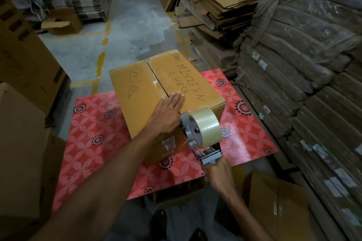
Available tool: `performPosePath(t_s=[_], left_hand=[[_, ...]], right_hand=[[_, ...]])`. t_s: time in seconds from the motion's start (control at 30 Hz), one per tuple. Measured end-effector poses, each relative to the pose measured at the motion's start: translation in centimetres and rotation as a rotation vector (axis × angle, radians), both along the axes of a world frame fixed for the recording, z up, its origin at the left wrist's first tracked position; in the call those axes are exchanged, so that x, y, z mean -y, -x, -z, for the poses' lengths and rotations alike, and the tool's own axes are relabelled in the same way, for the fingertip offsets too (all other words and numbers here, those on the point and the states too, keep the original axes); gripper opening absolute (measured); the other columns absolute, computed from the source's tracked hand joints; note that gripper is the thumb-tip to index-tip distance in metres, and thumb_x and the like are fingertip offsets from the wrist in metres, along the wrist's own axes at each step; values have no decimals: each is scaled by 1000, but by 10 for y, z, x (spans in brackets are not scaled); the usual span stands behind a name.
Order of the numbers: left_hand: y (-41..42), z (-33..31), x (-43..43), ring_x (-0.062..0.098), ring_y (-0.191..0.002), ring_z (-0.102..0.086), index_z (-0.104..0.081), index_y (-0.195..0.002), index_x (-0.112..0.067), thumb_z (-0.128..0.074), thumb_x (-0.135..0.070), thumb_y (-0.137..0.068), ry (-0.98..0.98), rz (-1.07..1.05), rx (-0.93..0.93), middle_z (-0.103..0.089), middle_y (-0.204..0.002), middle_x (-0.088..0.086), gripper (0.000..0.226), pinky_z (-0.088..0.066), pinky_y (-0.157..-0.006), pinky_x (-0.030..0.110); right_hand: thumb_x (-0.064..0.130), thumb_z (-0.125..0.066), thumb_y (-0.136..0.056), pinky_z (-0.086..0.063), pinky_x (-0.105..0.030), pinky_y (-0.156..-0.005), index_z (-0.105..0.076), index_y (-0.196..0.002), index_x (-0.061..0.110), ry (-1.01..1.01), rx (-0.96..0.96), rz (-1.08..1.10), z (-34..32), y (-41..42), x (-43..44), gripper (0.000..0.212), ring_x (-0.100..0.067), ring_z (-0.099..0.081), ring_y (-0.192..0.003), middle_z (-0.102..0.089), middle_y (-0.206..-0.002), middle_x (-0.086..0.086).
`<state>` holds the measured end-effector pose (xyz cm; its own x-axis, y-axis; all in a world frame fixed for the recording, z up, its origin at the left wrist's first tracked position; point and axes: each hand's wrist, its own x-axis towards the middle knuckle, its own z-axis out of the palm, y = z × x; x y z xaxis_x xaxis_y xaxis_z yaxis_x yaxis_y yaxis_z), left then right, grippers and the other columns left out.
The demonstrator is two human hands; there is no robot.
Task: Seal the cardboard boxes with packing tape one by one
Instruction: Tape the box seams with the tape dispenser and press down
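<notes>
Right hand grips tape dispenser | left hand flat on box seam | risk: tape wanders off seam if flaps shift

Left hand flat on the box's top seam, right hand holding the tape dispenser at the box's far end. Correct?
No: head view shows the tape dispenser at the near end of the box, not the far end. Rest holds: left hand flat over the seam, right hand gripping the dispenser.

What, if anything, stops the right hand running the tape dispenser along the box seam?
Likely yes: the right hand grips the tape dispenser at the near edge of the box. Only the left hand, flat on the seam, lies ahead.
</notes>
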<state>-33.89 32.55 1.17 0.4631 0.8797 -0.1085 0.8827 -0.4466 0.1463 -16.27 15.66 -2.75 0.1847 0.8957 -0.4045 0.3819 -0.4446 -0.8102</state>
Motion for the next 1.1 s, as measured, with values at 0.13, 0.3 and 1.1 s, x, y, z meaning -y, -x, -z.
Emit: performPosePath(t_s=[0.13, 0.3, 1.1], left_hand=[[3, 9, -2, 17, -152, 17, 13, -159, -22, 8, -82, -86, -9, -20, 10, 19, -165, 0, 94, 5, -125, 47], [3, 13, -5, 15, -152, 18, 14, -158, -25, -10, -91, -83, -16, -34, -13, 21, -164, -2, 103, 6, -124, 48], [23, 5, 38, 9, -150, 25, 12, -159, -31, -14, -92, -81, 43, 33, 44, 25, -163, -10, 102, 12, -123, 50]], right_hand=[[-5, -57, -71, -37, -30, -45, -57, -62, 3, 101, -363, 213, 18, 7, 19, 11, -21, -47, -44, -50, -53, -14], [42, -67, -66, -53, -51, -61, -73, -65, 16, 106, -73, 388, 100, -36, 39, 27, -37, -63, -62, -66, -62, -16], [39, -61, -82, -47, -31, -72, -65, -81, 10, 92, 795, 195, 36, -125, -115, 30, -29, -65, -81, -70, -87, -13]])
